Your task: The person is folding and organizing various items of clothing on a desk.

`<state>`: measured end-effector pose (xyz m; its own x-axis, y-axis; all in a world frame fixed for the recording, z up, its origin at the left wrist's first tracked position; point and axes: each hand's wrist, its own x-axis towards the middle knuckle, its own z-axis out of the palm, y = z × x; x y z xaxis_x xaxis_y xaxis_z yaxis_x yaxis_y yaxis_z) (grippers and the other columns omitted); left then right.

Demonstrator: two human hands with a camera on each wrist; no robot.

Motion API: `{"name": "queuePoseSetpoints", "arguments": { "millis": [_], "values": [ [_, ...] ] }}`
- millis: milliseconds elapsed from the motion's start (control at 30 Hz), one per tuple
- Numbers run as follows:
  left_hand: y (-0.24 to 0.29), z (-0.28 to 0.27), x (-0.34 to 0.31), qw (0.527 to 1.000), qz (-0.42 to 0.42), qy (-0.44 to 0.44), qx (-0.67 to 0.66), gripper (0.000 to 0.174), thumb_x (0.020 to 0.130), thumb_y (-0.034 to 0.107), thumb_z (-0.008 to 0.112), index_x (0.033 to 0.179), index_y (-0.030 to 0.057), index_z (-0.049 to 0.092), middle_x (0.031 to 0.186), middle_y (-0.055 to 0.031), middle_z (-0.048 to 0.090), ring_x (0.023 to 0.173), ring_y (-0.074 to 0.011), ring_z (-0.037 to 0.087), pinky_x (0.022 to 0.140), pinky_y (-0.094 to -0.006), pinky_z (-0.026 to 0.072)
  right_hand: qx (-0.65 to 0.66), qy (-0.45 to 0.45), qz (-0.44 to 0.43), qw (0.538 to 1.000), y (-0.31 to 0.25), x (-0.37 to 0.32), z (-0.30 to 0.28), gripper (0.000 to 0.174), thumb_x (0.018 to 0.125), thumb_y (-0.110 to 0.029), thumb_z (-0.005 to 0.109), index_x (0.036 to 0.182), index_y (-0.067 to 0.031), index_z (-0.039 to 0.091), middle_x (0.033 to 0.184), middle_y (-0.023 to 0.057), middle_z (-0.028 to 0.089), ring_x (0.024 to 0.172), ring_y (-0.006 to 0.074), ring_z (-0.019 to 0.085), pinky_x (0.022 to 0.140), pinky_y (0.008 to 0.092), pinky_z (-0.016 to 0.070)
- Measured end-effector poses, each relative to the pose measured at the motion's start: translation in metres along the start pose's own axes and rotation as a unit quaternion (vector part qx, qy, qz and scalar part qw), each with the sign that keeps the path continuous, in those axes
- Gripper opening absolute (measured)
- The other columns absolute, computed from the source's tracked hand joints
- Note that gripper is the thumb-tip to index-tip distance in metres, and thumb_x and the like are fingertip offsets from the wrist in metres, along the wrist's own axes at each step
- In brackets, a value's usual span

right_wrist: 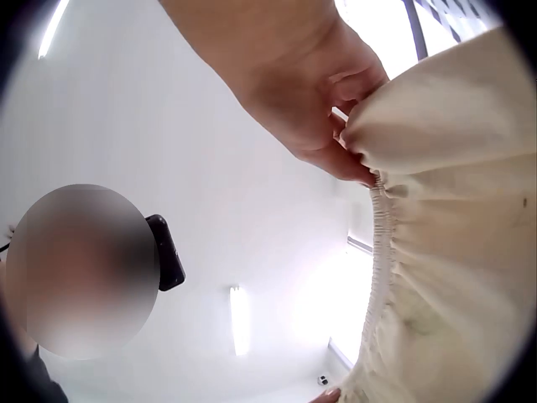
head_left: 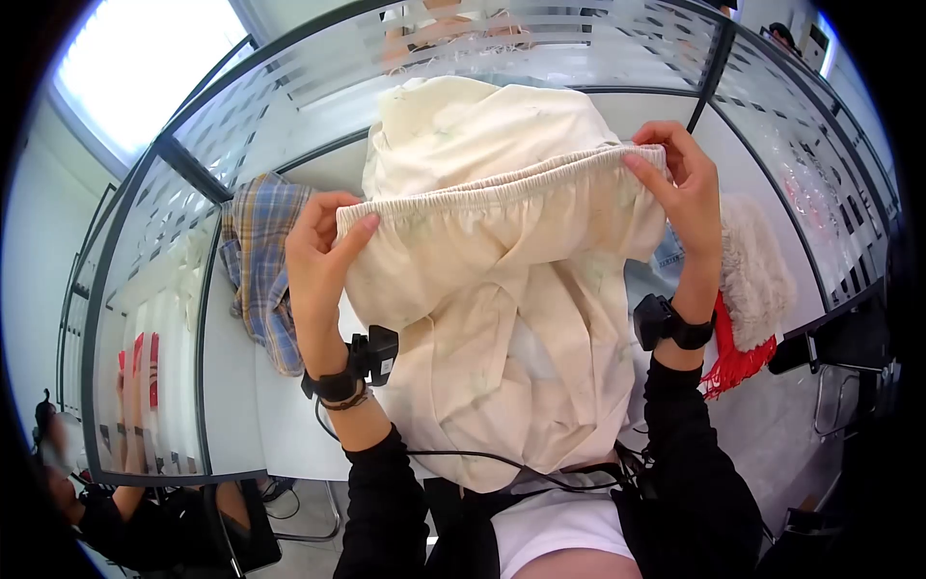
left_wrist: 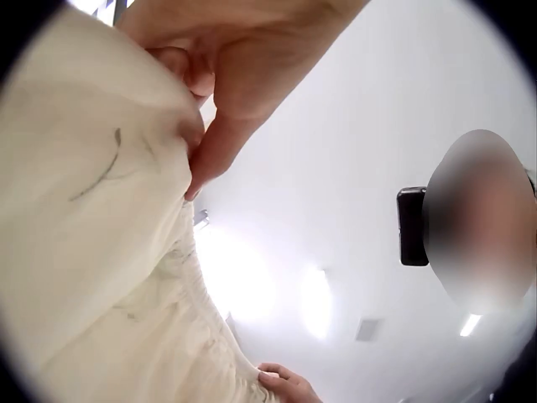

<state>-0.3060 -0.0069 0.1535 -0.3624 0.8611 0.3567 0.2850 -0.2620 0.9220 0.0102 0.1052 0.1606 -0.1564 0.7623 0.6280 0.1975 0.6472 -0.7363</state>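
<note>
1. While a white, partitioned tabletop (head_left: pixel 231 415) carries the load, a cream, faintly printed cloth garment (head_left: pixel 502 256) with a gathered elastic waistband (head_left: pixel 502 188) is held raised above more cream fabric (head_left: pixel 569 415).
2. To its left lies a crumpled blue-and-tan plaid cloth (head_left: pixel 258 256), which the garment could drag along if swept sideways.
3. The left hand (head_left: pixel 320 246) pinches one waistband end, the right hand (head_left: pixel 690 193) the other; should either pinch loosen, that end could slip free and the waist sag lopsided.
</note>
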Motion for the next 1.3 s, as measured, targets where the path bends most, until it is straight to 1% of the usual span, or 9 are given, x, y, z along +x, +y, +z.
{"name": "queuePoseSetpoints", "arguments": {
  "millis": [133,233,367,567,700,800,833,967,1300],
  "values": [
    [0.004,0.007,-0.004,0.999,0.017,0.018,-0.039,0.018,0.077,0.004,0.067,0.090,0.0014,0.055,0.082,-0.0010,0.060,0.070,-0.0035,0.054,0.059,-0.0156,0.0409,0.000,-0.006,-0.028,1.000,0.002,-0.002,0.003,0.012,0.078,-0.001,0.061,0.089,-0.0003,0.058,0.086,0.0018,0.059,0.068,0.0084,0.053,0.064,0.0206,0.0429],
    [0.005,0.011,-0.007,0.999,0.020,0.026,-0.033,0.017,0.077,0.004,0.067,0.088,0.0023,0.054,0.081,0.0001,0.058,0.064,-0.0027,0.053,0.053,-0.0152,0.0391,-0.073,-0.003,-0.138,0.988,-0.007,-0.003,0.009,0.014,0.074,0.005,0.056,0.085,-0.0017,0.060,0.095,0.0041,0.060,0.063,0.0097,0.052,0.060,0.0210,0.0418],
    [0.006,0.014,-0.009,0.999,0.019,0.043,0.001,0.017,0.078,0.004,0.067,0.088,0.0022,0.053,0.081,0.0013,0.056,0.060,-0.0009,0.051,0.048,-0.0151,0.0364,-0.105,-0.133,-0.101,0.980,-0.023,-0.015,0.005,0.025,0.065,0.010,0.050,0.075,-0.0061,0.066,0.108,0.0063,0.061,0.057,0.0095,0.051,0.051,0.0223,0.0390],
    [0.013,0.025,-0.017,0.999,0.031,0.029,-0.009,0.017,0.078,0.005,0.066,0.089,0.0019,0.053,0.083,0.0007,0.057,0.061,-0.0009,0.052,0.048,-0.0154,0.0374,-0.197,-0.301,-0.144,0.922,-0.039,-0.028,0.001,0.037,0.061,0.003,0.054,0.087,-0.0166,0.071,0.126,0.0114,0.052,0.057,0.0151,0.054,0.051,0.0240,0.0410],
    [0.024,0.037,-0.027,0.999,0.035,0.013,0.001,0.019,0.078,0.006,0.067,0.090,0.0007,0.053,0.084,-0.0015,0.058,0.067,-0.0038,0.056,0.055,-0.0166,0.0435,-0.233,-0.374,-0.162,0.883,-0.036,-0.037,0.008,0.035,0.068,-0.007,0.053,0.097,-0.0182,0.069,0.132,0.0159,0.043,0.067,0.0286,0.060,0.061,0.0361,0.0485],
    [0.030,0.044,-0.034,0.998,0.062,0.008,0.024,0.020,0.078,0.006,0.066,0.091,0.0001,0.053,0.083,-0.0023,0.058,0.070,-0.0050,0.057,0.059,-0.0179,0.0452,-0.216,-0.410,-0.158,0.872,-0.026,-0.046,0.016,0.037,0.068,-0.007,0.052,0.101,-0.0158,0.067,0.130,0.0202,0.043,0.068,0.0296,0.060,0.062,0.0374,0.0484],
    [0.031,0.046,-0.035,0.997,0.068,0.007,0.026,0.020,0.078,0.006,0.066,0.091,0.0000,0.052,0.083,-0.0023,0.058,0.070,-0.0052,0.057,0.060,-0.0181,0.0454,-0.231,-0.446,-0.133,0.854,-0.024,-0.046,0.018,0.035,0.070,-0.010,0.054,0.103,-0.0142,0.065,0.124,0.0208,0.046,0.083,0.0300,0.059,0.069,0.0376,0.0475],
    [0.029,0.052,-0.039,0.995,0.094,0.007,0.031,0.020,0.078,0.005,0.065,0.093,0.0001,0.053,0.083,-0.0029,0.058,0.073,-0.0067,0.057,0.064,-0.0197,0.0458,-0.224,-0.431,-0.148,0.862,-0.026,-0.054,0.031,0.043,0.067,-0.017,0.067,0.109,-0.0091,0.059,0.126,0.0195,0.043,0.112,0.0335,0.046,0.093,0.0391,0.0379],
    [0.046,0.053,-0.030,0.980,0.174,0.057,0.078,0.027,0.078,0.007,0.067,0.100,0.0018,0.053,0.087,-0.0080,0.061,0.080,-0.0120,0.058,0.073,-0.0243,0.0451,-0.168,-0.344,-0.176,0.907,-0.018,-0.041,0.033,0.037,0.070,0.001,0.056,0.107,-0.0040,0.055,0.127,0.0132,0.044,0.104,0.0305,0.052,0.083,0.0360,0.0454]
  ]
}}
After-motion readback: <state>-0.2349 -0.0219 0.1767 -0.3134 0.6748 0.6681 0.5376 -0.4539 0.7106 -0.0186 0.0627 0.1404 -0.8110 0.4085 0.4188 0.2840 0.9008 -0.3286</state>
